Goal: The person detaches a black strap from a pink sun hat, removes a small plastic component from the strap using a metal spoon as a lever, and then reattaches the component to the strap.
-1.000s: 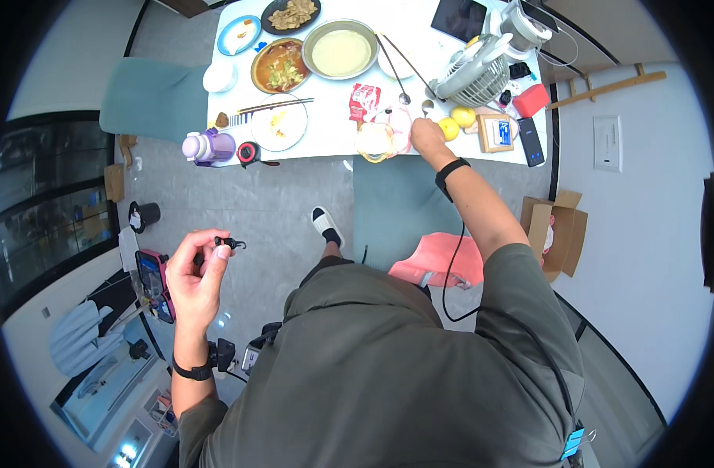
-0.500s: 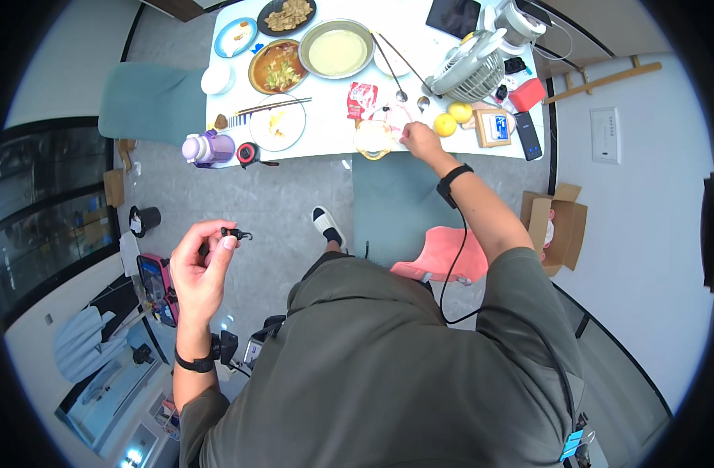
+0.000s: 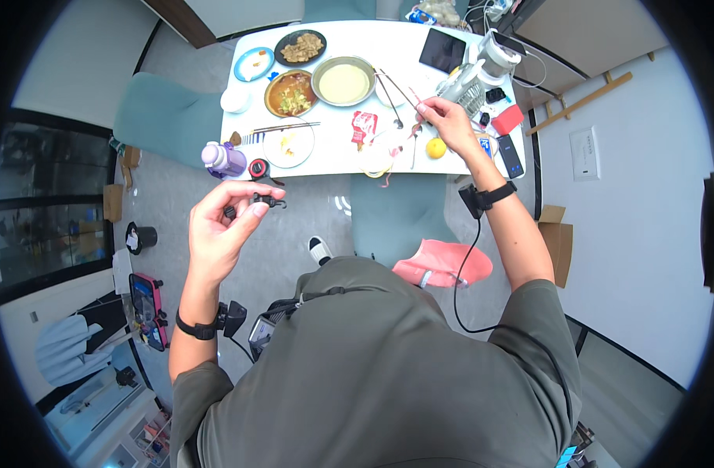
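My left hand [image 3: 223, 230] is raised off the table's front edge. Thumb and fingers pinch a small black hook-ended clip [image 3: 269, 201], and another dark bit shows by the curled fingers. Over the table's right half, my right hand [image 3: 448, 125] is closed in a pinch on a thin pink cord [image 3: 416, 129], whose exact kind is too small to tell. Below that hand lie a pale round item [image 3: 377, 159] at the table edge, a red and white packet [image 3: 364, 127] and a yellow fruit [image 3: 435, 148].
On the white table [image 3: 337, 148] stand a steel bowl [image 3: 343, 81], a brown dish of food [image 3: 290, 93], a plate with scraps [image 3: 289, 144], a purple bottle [image 3: 224, 159] and a grey fan [image 3: 464, 90]. A green chair [image 3: 400, 210] and pink chair-like piece [image 3: 442, 264] are in front.
My right hand has lifted up and right from the table edge, with the pink cord now showing at its fingers. My left hand has moved up and right, still pinching the clip.
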{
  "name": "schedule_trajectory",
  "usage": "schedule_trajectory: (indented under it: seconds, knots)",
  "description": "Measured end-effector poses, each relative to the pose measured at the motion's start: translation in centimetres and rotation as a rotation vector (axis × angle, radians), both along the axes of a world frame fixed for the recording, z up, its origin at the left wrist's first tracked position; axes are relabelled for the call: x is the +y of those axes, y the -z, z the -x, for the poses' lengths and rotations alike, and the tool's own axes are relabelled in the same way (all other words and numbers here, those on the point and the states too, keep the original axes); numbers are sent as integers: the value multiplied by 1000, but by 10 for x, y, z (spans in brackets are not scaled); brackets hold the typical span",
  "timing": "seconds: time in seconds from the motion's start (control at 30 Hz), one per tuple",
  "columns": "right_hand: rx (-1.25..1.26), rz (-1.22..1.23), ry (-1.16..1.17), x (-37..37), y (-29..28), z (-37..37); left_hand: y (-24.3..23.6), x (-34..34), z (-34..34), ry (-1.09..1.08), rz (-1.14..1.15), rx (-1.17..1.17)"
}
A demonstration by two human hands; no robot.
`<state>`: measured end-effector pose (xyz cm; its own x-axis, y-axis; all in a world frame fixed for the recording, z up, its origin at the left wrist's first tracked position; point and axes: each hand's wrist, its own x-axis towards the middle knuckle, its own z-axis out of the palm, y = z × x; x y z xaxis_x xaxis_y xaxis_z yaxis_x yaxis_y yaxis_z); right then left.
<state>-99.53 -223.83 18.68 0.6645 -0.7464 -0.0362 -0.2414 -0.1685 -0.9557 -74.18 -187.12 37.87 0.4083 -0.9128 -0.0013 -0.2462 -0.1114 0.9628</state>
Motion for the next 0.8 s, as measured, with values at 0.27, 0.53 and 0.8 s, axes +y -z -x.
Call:
schedule_trajectory:
  seconds: [0.27, 0.53, 0.8]
  knots:
    - [-2, 78, -112, 65, -137, 9, -1, 10, -10, 98, 151, 183]
    - [-151, -252, -228, 162, -227, 7, -19, 11, -2, 197, 105, 233]
    - [-248, -227, -215, 230, -244, -10, -39, 18, 6, 297, 73, 372]
